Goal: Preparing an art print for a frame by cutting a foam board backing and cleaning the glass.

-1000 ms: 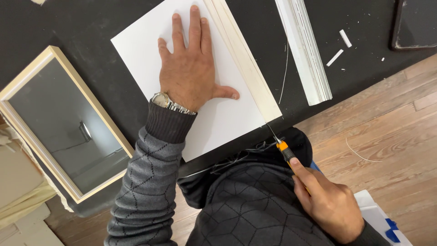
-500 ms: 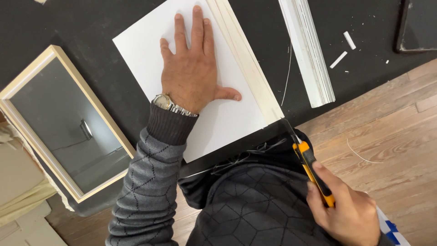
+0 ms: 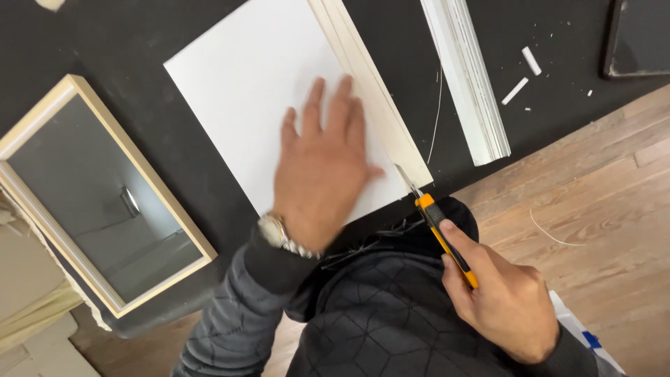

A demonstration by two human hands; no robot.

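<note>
While left hand (image 3: 322,174) flattens white board (image 3: 258,91) | right hand (image 3: 506,300) grips utility knife (image 3: 440,230)

Mirror frame (image 3: 105,202) blocks left; trim (image 3: 464,77) right.

L hand (image 3: 322,178) lying flat, fingers spread, palm down, wristwatch on; R hand (image 3: 506,297) clenching in a fist-like grip, index finger extending forward.

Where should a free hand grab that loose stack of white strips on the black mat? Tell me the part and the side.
Take the stack of white strips at its near end, across its narrow width, coming from the wooden floor side. It lies long and thin, apart from the white board, and that end sits near the black mat edge.
</note>
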